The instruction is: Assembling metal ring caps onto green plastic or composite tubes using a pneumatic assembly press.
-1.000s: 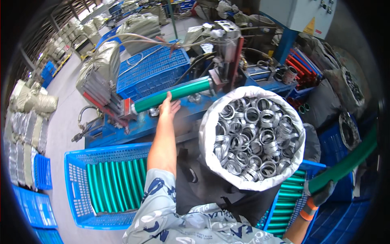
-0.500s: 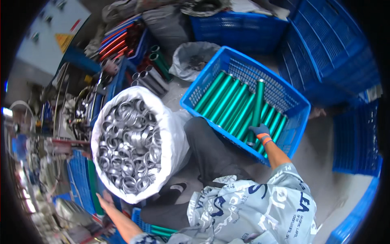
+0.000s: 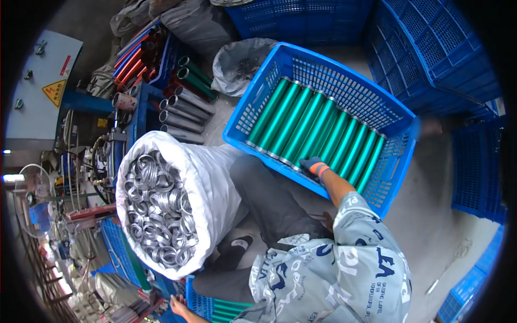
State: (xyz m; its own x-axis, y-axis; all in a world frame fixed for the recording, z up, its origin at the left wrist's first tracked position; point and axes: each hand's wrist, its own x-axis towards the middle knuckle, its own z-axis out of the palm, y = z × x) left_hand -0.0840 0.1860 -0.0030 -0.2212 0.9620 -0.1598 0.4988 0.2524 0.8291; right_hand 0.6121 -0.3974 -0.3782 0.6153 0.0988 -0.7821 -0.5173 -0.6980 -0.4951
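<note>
My right hand [image 3: 314, 166], in a dark glove with an orange cuff, is closed at the near end of a green tube [image 3: 323, 141] in the large blue crate [image 3: 396, 185]. Several metallic green tubes with silver ends lie there side by side in a slanting row. My bare left hand [image 3: 177, 306] is low at the left, beside a smaller blue crate [image 3: 200, 300] holding more green tubes [image 3: 229, 311]. Its fingers are too small and blurred to read. Another green tube [image 3: 137, 264] stands near it, partly behind the white sack [image 3: 207, 188].
Silver rings [image 3: 161, 210] fill the white sack between my arms and the machinery [image 3: 116, 153]. Grey tubes [image 3: 186, 113] and red tubes [image 3: 145, 62] lie beyond it. Stacked blue crates [image 3: 431, 59] stand at the far right, and a small white bag [image 3: 221, 70] sits behind the large crate.
The green tube in my right hand has gone down into the row. My right hand has moved left toward the tubes' near ends. My left hand has moved away from the upright green tube.
</note>
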